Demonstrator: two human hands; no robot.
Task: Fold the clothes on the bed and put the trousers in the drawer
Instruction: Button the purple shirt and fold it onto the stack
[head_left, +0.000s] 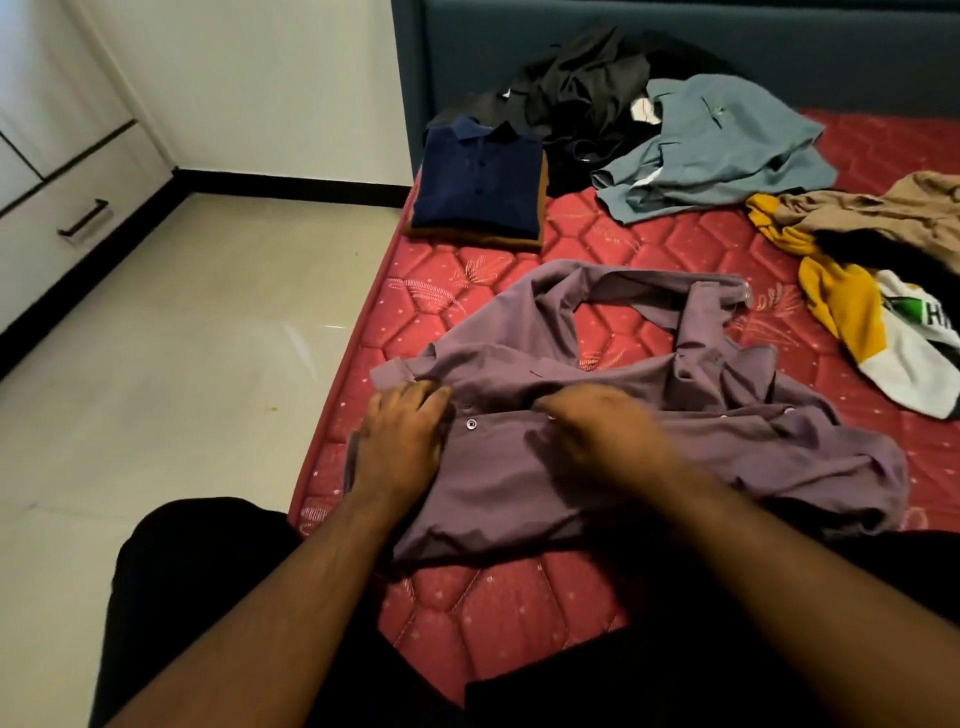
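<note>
A purple button shirt (519, 467) lies spread and rumpled on the red mattress (457, 613) in front of me. My left hand (400, 441) lies on its collar end with fingers bent over the cloth near a button. My right hand (602, 436) pinches the shirt's button edge near the middle. A folded navy polo (478, 182) sits on a folded brown garment at the bed's far left. Dark crumpled clothes (576, 98), a grey-blue shirt (717, 150), a tan garment (893, 218) and a yellow-and-white shirt (872, 332) lie unfolded beyond.
White cabinet drawers with a dark handle (83, 218) stand along the left wall. Pale tiled floor (182, 338) runs between them and the bed. A dark blue headboard (675, 36) closes the far side. My dark-trousered knees are at the near edge.
</note>
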